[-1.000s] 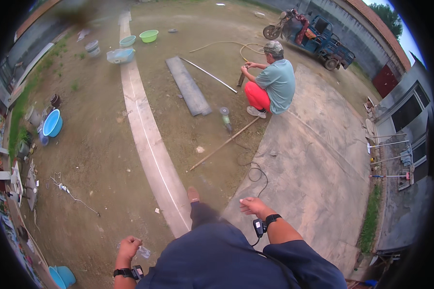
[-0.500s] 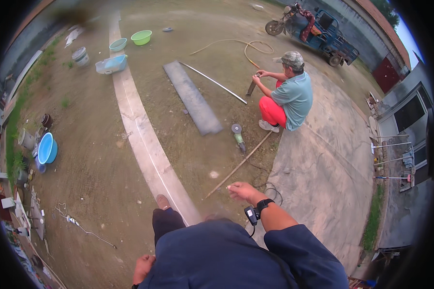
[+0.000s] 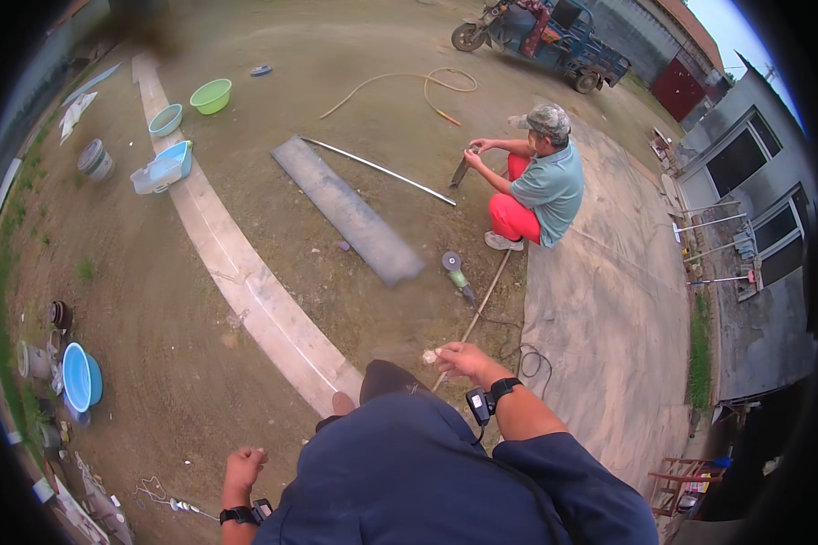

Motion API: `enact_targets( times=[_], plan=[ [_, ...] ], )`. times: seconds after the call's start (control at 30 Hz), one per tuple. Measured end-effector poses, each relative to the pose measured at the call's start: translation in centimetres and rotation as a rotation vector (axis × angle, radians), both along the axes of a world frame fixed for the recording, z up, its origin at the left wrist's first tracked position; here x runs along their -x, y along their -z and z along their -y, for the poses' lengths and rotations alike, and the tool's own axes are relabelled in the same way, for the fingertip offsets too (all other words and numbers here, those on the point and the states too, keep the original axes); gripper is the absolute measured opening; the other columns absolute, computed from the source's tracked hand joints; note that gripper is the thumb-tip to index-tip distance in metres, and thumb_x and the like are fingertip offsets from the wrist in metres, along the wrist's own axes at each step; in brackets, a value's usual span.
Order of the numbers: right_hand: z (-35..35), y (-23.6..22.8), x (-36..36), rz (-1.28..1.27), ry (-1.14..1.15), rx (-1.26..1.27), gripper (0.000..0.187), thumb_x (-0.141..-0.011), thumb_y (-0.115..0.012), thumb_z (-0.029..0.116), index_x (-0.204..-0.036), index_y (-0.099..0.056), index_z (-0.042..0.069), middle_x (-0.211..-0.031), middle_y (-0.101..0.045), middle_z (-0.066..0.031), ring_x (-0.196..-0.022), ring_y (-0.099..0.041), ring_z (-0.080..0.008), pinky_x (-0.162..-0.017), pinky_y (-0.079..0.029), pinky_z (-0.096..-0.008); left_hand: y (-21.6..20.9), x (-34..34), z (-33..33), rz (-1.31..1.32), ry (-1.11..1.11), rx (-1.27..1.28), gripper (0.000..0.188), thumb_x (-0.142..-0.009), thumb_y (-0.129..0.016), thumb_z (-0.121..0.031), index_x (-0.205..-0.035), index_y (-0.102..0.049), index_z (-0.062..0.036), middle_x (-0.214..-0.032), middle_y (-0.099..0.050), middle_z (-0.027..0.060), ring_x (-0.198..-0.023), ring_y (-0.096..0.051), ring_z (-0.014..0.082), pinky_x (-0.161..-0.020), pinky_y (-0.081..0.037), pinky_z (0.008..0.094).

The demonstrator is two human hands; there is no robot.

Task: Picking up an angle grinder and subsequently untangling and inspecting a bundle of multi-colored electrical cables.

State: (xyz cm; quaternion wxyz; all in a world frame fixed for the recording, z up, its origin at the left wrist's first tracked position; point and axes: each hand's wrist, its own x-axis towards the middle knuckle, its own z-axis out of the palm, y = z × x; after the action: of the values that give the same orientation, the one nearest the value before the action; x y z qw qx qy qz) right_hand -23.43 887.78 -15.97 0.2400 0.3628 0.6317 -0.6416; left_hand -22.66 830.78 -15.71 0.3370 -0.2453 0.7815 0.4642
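Observation:
My right hand (image 3: 463, 361) is held out in front of me, thumb and fingers pinched together; whatever small thing they hold, if any, I cannot make out. Just past its fingertips a pale spot (image 3: 429, 357) shows on the ground. A long wooden stick (image 3: 486, 297) runs beneath that hand, beside a green angle grinder (image 3: 459, 279) with its dark cord (image 3: 536, 359). Low at my left side, my left hand (image 3: 243, 470) has its fingers curled in, with nothing visible in them. A long grey board (image 3: 345, 207) and a thin metal tube (image 3: 382, 168) lie farther ahead.
A person (image 3: 550, 182) squats ahead right, holding a dark flat piece (image 3: 460, 170). A paved strip (image 3: 245, 291) crosses the dirt. Basins (image 3: 83, 377) and a bucket (image 3: 95, 161) stand left. A hose (image 3: 386, 84) and a three-wheeled cart (image 3: 554, 41) are farther off; a large ground sheet (image 3: 600, 300) spreads right.
I have stepped forward, so the board, grinder and stick appear nearer and shifted. My left hand has swung up and forward into fuller view. My right hand stays out in front, still pinched.

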Motion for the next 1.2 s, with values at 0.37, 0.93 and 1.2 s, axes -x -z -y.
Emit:
enact_targets(
  times=[0.37,0.93,1.2],
  plan=[
    [-0.9,5.4,14.9,0.044,0.174,0.099,0.035,-0.092,-0.066,0.033,-0.109,-0.061,0.003,-0.09,-0.064,-0.0053,-0.072,-0.061,-0.0142,-0.059,-0.048,-0.0283,-1.4,20.1,-2.5,0.043,0.133,0.1,0.02,-0.081,-0.069,-0.02,-0.078,-0.067,-0.0002,-0.075,-0.069,0.008,-0.064,-0.059,0.0138,-0.059,-0.046,0.0284],
    [-5.0,0.7,39.8,-0.091,0.647,-0.07,0.101,-0.089,-0.068,0.027,-0.153,0.007,0.006,-0.107,-0.066,-0.0179,-0.088,-0.067,-0.0253,-0.07,-0.054,-0.0349,1.3,56.8,-7.4,0.098,0.514,0.014,0.016,-0.079,-0.066,-0.012,-0.086,-0.069,0.0016,-0.079,-0.07,0.0075,-0.068,-0.062,0.0145,-0.064,-0.05,0.028],
    [-0.2,-1.1,45.4,-0.08,0.811,-0.131,0.088,-0.093,-0.064,0.028,-0.153,-0.005,0.004,-0.116,-0.063,-0.0207,-0.089,-0.067,-0.0253,-0.077,-0.054,-0.0365,1.2,78.0,-10.2,-0.013,0.67,-0.036,0.017,-0.077,-0.067,-0.011,-0.087,-0.069,0.002,-0.078,-0.069,0.0078,-0.069,-0.061,0.0139,-0.064,-0.049,0.0281]
  ],
)
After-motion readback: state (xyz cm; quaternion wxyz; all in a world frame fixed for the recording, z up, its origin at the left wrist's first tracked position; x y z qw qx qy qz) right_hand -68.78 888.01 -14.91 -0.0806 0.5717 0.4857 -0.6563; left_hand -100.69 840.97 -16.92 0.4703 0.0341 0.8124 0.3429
